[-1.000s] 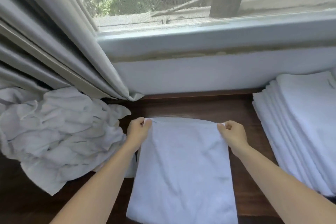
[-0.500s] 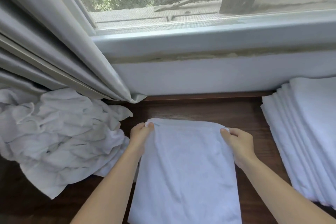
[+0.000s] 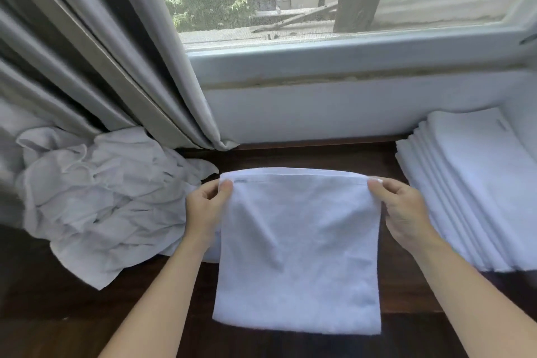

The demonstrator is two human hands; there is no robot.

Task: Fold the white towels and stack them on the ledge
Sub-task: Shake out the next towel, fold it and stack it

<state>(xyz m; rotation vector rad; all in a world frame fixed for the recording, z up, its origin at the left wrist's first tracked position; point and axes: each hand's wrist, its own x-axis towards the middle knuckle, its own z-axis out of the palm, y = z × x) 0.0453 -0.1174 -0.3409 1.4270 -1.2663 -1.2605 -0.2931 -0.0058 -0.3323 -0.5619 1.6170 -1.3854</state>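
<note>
- White towel, centre: folded to approx. a square, far hemmed edge up, near edge on the dark wood ledge; soft creases across the middle.
- Stack of folded towels, right: white, neat, layered edges stepped toward the centre, against the wall.
- Pile of unfolded towels, left: white, crumpled, w/ one corner hanging toward the near side.

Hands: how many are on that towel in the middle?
2. The left hand pinches the towel's far left corner; the right hand pinches its far right corner. Both grip the top edge, with the towel lying on the dark wooden ledge.
</note>
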